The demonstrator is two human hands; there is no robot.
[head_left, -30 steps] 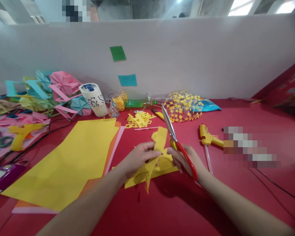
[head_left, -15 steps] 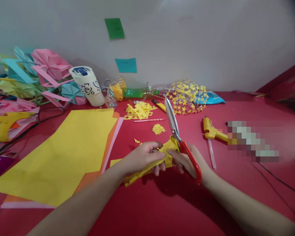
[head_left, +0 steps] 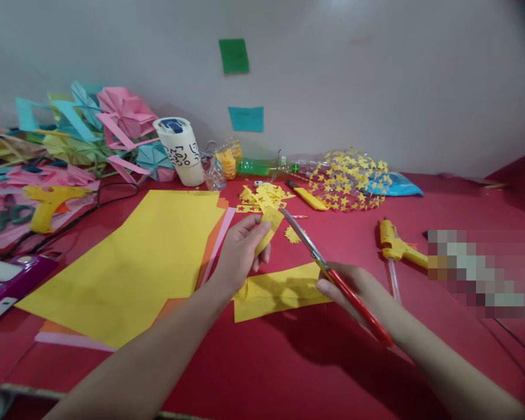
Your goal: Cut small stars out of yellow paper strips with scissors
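Observation:
My left hand (head_left: 244, 251) pinches a small folded piece of yellow paper (head_left: 270, 226) above the red table. Red-handled scissors (head_left: 354, 298) rest in my right hand (head_left: 354, 286), their blades closed and pointing up and left, the tip close to the held piece. Between and below my hands a yellow paper strip (head_left: 280, 291) stretches from near my left wrist to my right fingers; whether those fingers grip it is hard to tell. A small pile of yellow stars (head_left: 293, 234) lies behind the scissor blades, with yellow scraps (head_left: 262, 197) farther back.
Large yellow sheets (head_left: 157, 251) lie left over orange and pink ones. A tumbler (head_left: 181, 153), a green bottle (head_left: 258, 167), a yellow cutter (head_left: 310, 198) and a star-covered clear dome (head_left: 350, 181) stand or lie behind. Glue guns (head_left: 391, 242) (head_left: 52, 204) lie at both sides.
My left hand has moved up and away from my right with the small piece. The strip is now spread out below, and the scissors tilt farther left. The view has shifted left.

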